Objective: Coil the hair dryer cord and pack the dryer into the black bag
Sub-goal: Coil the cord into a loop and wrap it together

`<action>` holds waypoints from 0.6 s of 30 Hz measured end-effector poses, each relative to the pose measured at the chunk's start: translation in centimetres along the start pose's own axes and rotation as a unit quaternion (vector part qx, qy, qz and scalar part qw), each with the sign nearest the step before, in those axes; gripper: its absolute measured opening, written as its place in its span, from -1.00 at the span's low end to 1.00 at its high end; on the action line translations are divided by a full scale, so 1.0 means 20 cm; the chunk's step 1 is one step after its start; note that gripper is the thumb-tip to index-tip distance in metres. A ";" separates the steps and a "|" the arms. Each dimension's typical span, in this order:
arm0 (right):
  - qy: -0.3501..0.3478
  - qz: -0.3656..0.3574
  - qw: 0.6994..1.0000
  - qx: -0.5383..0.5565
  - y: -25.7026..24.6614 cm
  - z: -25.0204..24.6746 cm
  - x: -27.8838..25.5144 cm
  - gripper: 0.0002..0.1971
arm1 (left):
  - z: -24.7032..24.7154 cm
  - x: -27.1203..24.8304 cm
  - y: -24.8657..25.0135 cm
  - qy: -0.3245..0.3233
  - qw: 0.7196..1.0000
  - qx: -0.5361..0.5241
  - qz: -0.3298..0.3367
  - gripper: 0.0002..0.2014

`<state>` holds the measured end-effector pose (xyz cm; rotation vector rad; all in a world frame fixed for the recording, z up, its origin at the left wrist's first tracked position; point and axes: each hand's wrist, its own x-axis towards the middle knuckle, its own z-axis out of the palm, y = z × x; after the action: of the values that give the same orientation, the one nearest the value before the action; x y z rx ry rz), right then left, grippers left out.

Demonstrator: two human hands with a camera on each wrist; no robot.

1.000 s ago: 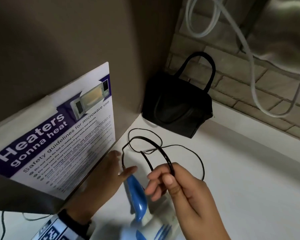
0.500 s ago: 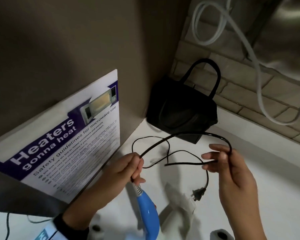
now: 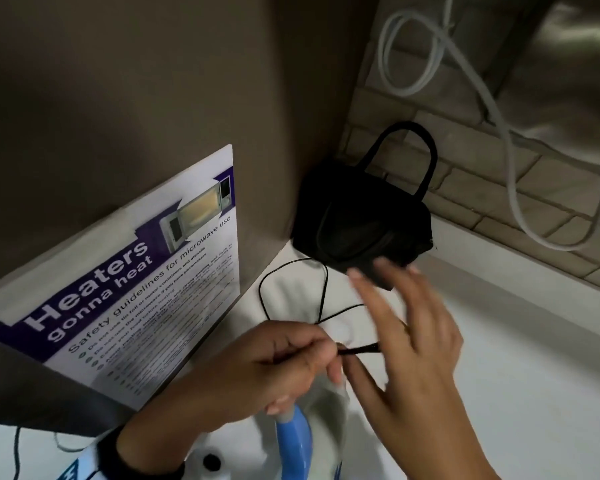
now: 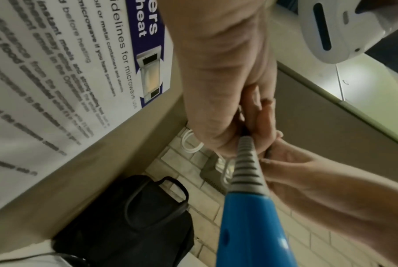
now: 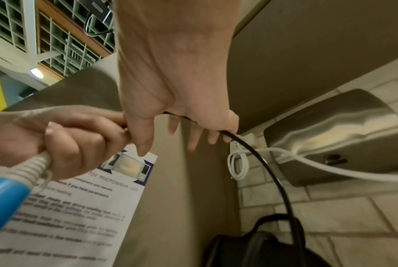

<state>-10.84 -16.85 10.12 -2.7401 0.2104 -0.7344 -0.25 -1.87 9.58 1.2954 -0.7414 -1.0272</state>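
Head view, cord: the cord (image 3: 293,289) lies in a loose loop on the counter (image 3: 534,341) at 12 o'clock from both hands; a short black run at about 3 o'clock from the left fist bridges to the right palm.
Head view, left hand: the left hand (image 3: 271,368) is clenched, pinching the gathered cord at the dryer (image 3: 293,441) handle end. It is the nearer hand to the handle.
Head view, right hand: the right hand (image 3: 406,344) has fingers spread and straight, blurred; cord crosses the palm.
Head view, bag: the bag (image 3: 361,220) stands in the corner at 12 o'clock, well apart from the hands.
Left wrist view, grip: fingers curl round the cord just above the ribbed sleeve (image 4: 246,162); the blue handle's long axis runs 12 to 6 o'clock.
Right wrist view, fingers: four fingers (image 5: 194,139) extend, released; the cord passes behind the knuckles and trails off to 5 o'clock toward the bag.
Judgement, next move: another loop is probably to be fed to the left fist.
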 end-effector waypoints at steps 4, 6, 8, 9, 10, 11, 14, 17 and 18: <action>-0.054 0.071 0.988 0.130 0.06 0.06 0.02 -0.71 | 0.01 -0.04 0.04 -0.052 0.998 -0.022 0.016 -0.86; -0.071 0.146 0.962 0.218 0.10 0.09 0.02 -0.71 | 0.00 -0.05 0.03 -0.043 0.991 -0.112 0.054 -0.82; -0.087 0.193 0.942 0.260 0.13 0.12 0.00 -0.67 | -0.03 -0.05 0.00 -0.031 0.975 -0.204 0.081 -0.69; -0.097 0.203 0.938 0.265 0.14 0.13 -0.02 -0.68 | -0.04 -0.04 -0.03 -0.024 0.968 -0.231 0.091 -0.61; -0.110 0.202 0.937 0.263 0.14 0.14 -0.03 -0.71 | -0.06 -0.03 -0.04 -0.014 0.964 -0.242 0.107 -0.57; -0.127 0.195 0.939 0.254 0.14 0.15 -0.04 -0.76 | -0.06 -0.02 -0.05 0.000 0.962 -0.241 0.128 -0.56; -0.202 0.154 0.947 0.197 0.11 0.16 -0.08 -0.73 | -0.08 0.01 -0.06 0.046 0.958 -0.233 0.160 -0.51; -0.257 0.136 0.944 0.154 0.08 0.15 -0.12 -0.70 | -0.14 0.04 -0.08 0.076 0.953 -0.232 0.181 -0.47; -0.260 0.136 0.943 0.156 0.07 0.15 -0.14 -0.63 | -0.16 0.05 -0.09 0.093 0.949 -0.242 0.178 -0.43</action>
<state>-11.78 -16.86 6.01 -2.4225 0.3132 0.0413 2.69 -1.38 7.21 0.7824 -0.5095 -0.7198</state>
